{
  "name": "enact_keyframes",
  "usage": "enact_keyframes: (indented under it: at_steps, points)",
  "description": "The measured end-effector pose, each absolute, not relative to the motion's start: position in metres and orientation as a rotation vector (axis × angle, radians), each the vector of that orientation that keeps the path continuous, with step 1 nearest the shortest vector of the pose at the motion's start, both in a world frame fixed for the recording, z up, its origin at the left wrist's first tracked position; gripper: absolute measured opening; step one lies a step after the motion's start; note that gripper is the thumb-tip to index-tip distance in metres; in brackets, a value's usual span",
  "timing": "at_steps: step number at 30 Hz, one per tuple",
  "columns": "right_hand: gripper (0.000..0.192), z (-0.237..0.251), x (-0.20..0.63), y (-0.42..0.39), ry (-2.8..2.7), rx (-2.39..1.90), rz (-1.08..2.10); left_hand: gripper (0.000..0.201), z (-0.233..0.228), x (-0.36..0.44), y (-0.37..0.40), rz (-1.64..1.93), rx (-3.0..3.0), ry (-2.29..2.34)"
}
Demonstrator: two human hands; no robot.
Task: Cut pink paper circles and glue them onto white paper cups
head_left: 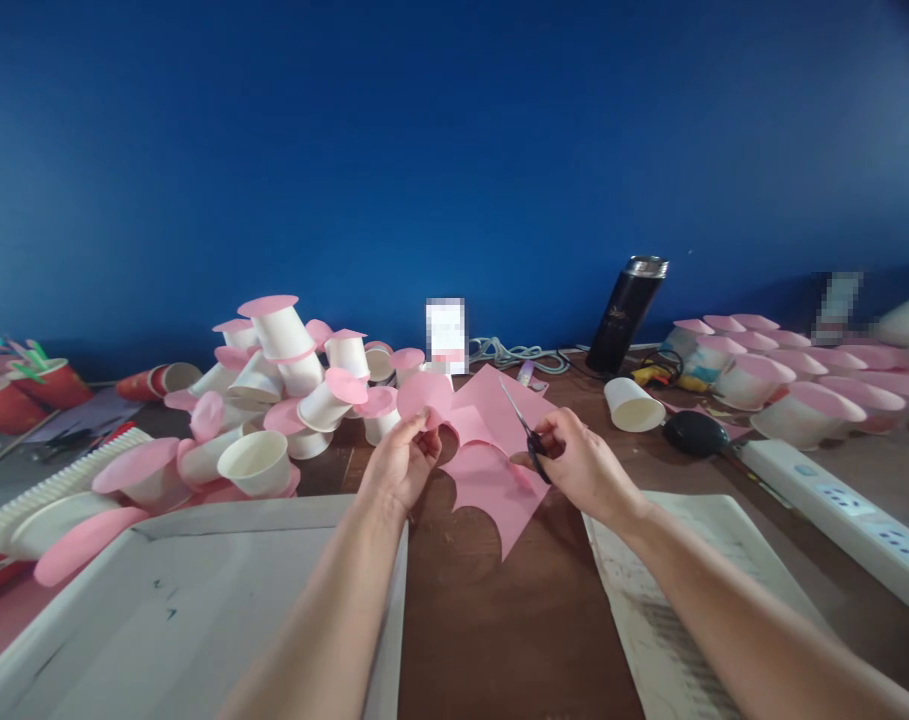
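My left hand is closed on a piece of pink paper with a rounded outline, pinched at its lower edge. My right hand grips scissors by their dark handles, and the blades point up and to the left. Between and beyond the hands, more pink paper lies on the brown table. Nearer to me is a pink offcut with curved bites along its edge. Whether the blades touch the paper, I cannot tell.
Left, white cups with pink discs are heaped behind a pale tray. Right are a tipped cup, black rubber bulb, power strip, printed sheet and more pink-topped cups. A black flask leans by the blue wall.
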State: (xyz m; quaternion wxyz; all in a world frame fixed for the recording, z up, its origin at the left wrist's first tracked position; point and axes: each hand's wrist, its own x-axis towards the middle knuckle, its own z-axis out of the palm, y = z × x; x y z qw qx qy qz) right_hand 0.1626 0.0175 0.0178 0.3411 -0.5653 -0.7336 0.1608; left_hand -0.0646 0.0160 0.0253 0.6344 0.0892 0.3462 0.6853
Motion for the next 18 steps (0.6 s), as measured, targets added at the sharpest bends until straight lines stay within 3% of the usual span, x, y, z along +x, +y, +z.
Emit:
enact_keyframes:
  at_steps: [9, 18]
  points:
    - [0.018, 0.016, 0.168, 0.019, -2.194, -1.495, 0.521, 0.007, 0.027, -0.069, 0.017, 1.617, 0.298, 0.822]
    - [0.027, 0.023, 0.167, 0.007, -2.142, -1.206, 1.264, 0.012, 0.026, -0.072, 0.017, 1.648, 0.301, 0.842]
